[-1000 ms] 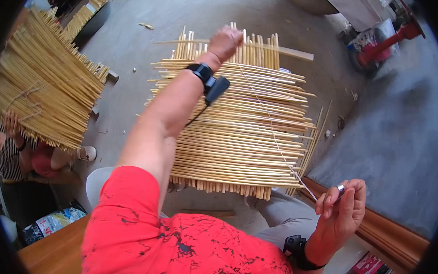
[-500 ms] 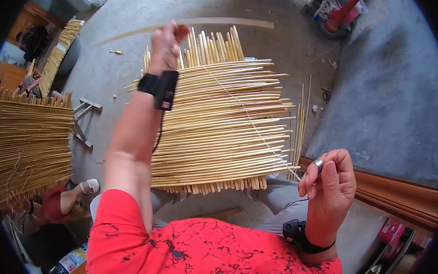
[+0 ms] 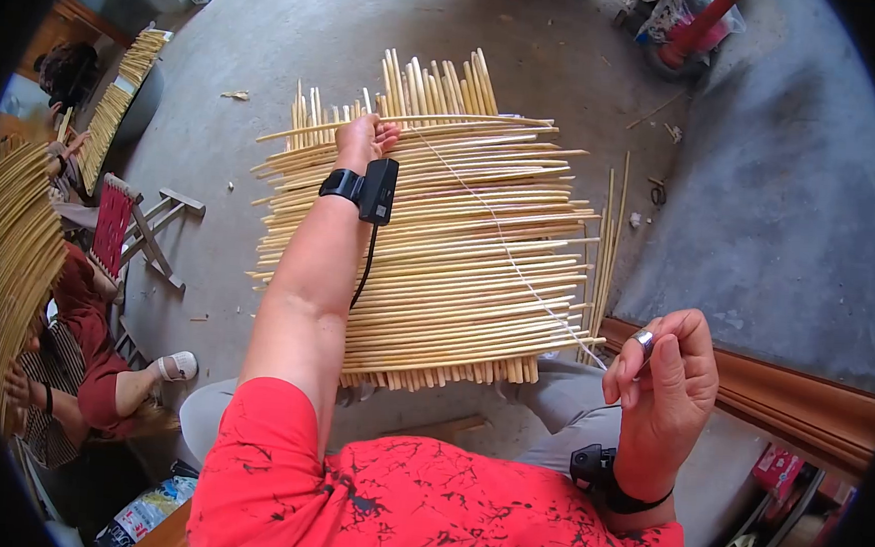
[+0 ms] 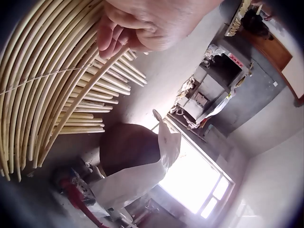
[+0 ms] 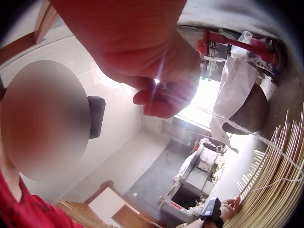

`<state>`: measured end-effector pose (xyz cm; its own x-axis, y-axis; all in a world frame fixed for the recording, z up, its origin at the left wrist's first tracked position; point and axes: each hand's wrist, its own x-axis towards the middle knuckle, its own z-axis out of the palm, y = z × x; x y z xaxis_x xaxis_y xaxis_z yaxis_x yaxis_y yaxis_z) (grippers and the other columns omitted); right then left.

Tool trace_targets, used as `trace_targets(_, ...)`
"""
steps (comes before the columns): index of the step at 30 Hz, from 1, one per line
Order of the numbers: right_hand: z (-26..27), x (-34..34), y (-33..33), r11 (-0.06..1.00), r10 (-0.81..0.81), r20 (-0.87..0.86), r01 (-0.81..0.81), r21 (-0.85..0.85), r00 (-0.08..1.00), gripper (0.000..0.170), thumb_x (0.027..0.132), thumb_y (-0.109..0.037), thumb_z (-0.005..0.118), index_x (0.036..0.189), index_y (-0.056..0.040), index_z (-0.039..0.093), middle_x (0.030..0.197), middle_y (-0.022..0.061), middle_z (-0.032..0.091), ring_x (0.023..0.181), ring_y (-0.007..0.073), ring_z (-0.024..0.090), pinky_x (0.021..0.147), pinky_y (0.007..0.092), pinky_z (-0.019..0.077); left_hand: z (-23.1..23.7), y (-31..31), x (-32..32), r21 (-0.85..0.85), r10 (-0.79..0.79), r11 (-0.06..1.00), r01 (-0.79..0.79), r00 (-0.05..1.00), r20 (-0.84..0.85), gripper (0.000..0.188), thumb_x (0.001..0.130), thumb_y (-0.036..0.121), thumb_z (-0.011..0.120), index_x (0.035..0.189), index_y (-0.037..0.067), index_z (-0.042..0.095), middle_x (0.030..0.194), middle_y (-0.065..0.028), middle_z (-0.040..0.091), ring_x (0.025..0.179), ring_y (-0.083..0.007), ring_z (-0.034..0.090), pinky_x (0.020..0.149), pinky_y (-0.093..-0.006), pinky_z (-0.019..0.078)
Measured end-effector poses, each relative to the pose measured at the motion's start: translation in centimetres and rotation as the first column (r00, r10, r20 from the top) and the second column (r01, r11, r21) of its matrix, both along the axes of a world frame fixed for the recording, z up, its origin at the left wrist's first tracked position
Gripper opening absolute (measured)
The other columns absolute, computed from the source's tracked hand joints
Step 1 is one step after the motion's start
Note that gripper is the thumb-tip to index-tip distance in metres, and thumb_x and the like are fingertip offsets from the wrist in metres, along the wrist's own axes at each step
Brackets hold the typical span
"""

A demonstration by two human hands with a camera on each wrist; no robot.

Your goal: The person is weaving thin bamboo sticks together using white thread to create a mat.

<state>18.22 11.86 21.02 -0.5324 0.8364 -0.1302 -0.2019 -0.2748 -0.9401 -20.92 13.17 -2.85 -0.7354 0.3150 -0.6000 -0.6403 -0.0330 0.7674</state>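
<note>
In the head view my left hand [image 3: 368, 139] grips a long pale stalk [image 3: 467, 122] and holds it along the far edge of a mat of crosswise stalks [image 3: 439, 244]. The left wrist view shows its fingers curled at this stalk [image 4: 80, 102]. Held up right of the mat, my right hand [image 3: 667, 378] pinches a white thread [image 3: 500, 232] between thumb and fingers. A metal ring [image 3: 643, 340] sits on one of its fingers. The thread slants over the mat to its far edge. Lengthwise stalks [image 3: 434, 85] stick out beyond the crosswise ones.
Loose stalks [image 3: 604, 254] lie on the floor at right, by a pair of scissors [image 3: 658, 192]. A wooden rail [image 3: 782, 380] runs at lower right. Another person [image 3: 101, 373] sits at left with another stalk mat [image 3: 16, 258]. A folding stool [image 3: 160, 231] stands between.
My left hand has brought the stalk from beyond the mat nearer to me, down onto its far edge. The right hand still holds the thread at right. The mat at left has tilted.
</note>
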Motion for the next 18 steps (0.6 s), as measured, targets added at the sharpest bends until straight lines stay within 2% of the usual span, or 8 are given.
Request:
trace_targets(3, 0.1, 0.0, 0.0, 1.000, -0.004, 0.011, 0.004, 0.005, 1.000, 0.012, 0.089, -0.013, 0.047, 0.089, -0.0024, 0.042, 0.061, 0.0083, 0.051, 0.046, 0.0075, 0.040, 0.045, 0.0198, 0.0381, -0.3, 0.1, -0.3, -0.187, -0.062, 0.981, 0.061, 0.998, 0.001, 0.020, 0.087, 0.017, 0.047, 0.088, -0.002, 0.052, 0.071, -0.0137, 0.062, 0.051, -0.0186, 0.061, 0.037, -0.0239, 0.0455)
trace_targets(6, 0.0, 0.0, 0.0, 1.000, -0.003, 0.005, 0.002, 0.017, 1.000, 0.012, 0.089, -0.014, 0.047, 0.089, -0.0023, 0.042, 0.062, 0.0082, 0.051, 0.046, 0.0077, 0.040, 0.045, 0.0200, 0.0380, -0.5, 0.1, -0.1, -0.262, -0.132, 0.958, 0.121, 0.991, -0.028, 0.023, 0.087, 0.020, 0.047, 0.088, -0.002, 0.053, 0.071, -0.0142, 0.062, 0.050, -0.0187, 0.060, 0.036, -0.0239, 0.0451)
trace_targets(12, 0.1, 0.1, 0.0, 1.000, 0.001, 0.017, -0.001, 0.020, 1.000, 0.013, 0.090, -0.014, 0.046, 0.088, -0.0015, 0.041, 0.062, 0.0064, 0.048, 0.045, 0.0080, 0.040, 0.044, 0.0211, 0.0380, 0.5, 0.7, -0.4, -0.500, -0.341, 0.827, 0.256, 0.936, -0.085, 0.031, 0.084, 0.025, 0.051, 0.072, -0.002, 0.057, 0.064, -0.0126, 0.063, 0.046, -0.0172, 0.059, 0.035, -0.0250, 0.0438)
trace_targets(14, 0.1, 0.1, 0.0, 1.000, -0.019, 0.015, 0.019, 0.020, 1.000, 0.013, 0.090, -0.013, 0.046, 0.088, -0.0014, 0.041, 0.063, 0.0055, 0.047, 0.045, 0.0081, 0.040, 0.044, 0.0211, 0.0380, 1.5, 0.5, 0.4, -0.588, -0.501, 0.756, 0.289, 0.833, -0.235, 0.034, 0.083, 0.026, 0.053, 0.069, -0.004, 0.059, 0.066, -0.0133, 0.063, 0.044, -0.0161, 0.059, 0.036, -0.0260, 0.0431)
trace_targets(15, 0.0, 0.1, 0.0, 0.999, -0.038, 0.014, 0.037, 0.019, 0.999, 0.013, 0.090, -0.013, 0.046, 0.087, -0.0012, 0.041, 0.063, 0.0046, 0.045, 0.046, 0.0081, 0.041, 0.043, 0.0212, 0.0381, 1.9, 0.8, 0.3, -0.713, -0.606, 0.650, 0.264, 0.746, -0.276, 0.025, 0.079, 0.024, 0.056, 0.072, 0.000, 0.062, 0.067, -0.0115, 0.064, 0.051, -0.0183, 0.061, 0.045, -0.0323, 0.0468)
trace_targets(16, 0.0, 0.2, 0.0, 0.999, -0.040, 0.015, 0.040, 0.014, 0.999, 0.013, 0.090, -0.013, 0.046, 0.087, -0.0012, 0.041, 0.063, 0.0046, 0.045, 0.046, 0.0081, 0.041, 0.043, 0.0212, 0.0381, 1.7, 1.0, 0.4, -0.715, -0.609, 0.646, 0.267, 0.745, -0.272, 0.025, 0.079, 0.024, 0.056, 0.072, 0.000, 0.062, 0.067, -0.0115, 0.064, 0.051, -0.0183, 0.061, 0.045, -0.0323, 0.0468)
trace_targets(17, -0.1, 0.3, 0.1, 0.999, -0.032, 0.014, 0.032, 0.017, 0.999, 0.013, 0.090, -0.013, 0.046, 0.087, -0.0010, 0.041, 0.064, 0.0040, 0.045, 0.046, 0.0081, 0.041, 0.043, 0.0210, 0.0380, 1.4, 1.2, 0.6, -0.800, -0.687, 0.599, 0.038, 0.537, -0.489, 0.018, 0.076, 0.023, 0.058, 0.076, 0.005, 0.064, 0.070, -0.0098, 0.064, 0.057, -0.0199, 0.062, 0.051, -0.0349, 0.0478)
trace_targets(18, -0.1, 0.4, 0.1, 0.999, -0.024, 0.013, 0.024, 0.021, 1.000, 0.013, 0.090, -0.013, 0.046, 0.087, -0.0009, 0.041, 0.065, 0.0034, 0.044, 0.046, 0.0081, 0.041, 0.043, 0.0209, 0.0379, 1.2, 1.3, 0.6, -0.791, -0.748, 0.576, -0.207, 0.257, -0.612, 0.014, 0.074, 0.022, 0.060, 0.080, 0.011, 0.066, 0.072, -0.0081, 0.065, 0.063, -0.0215, 0.062, 0.058, -0.0374, 0.0488)
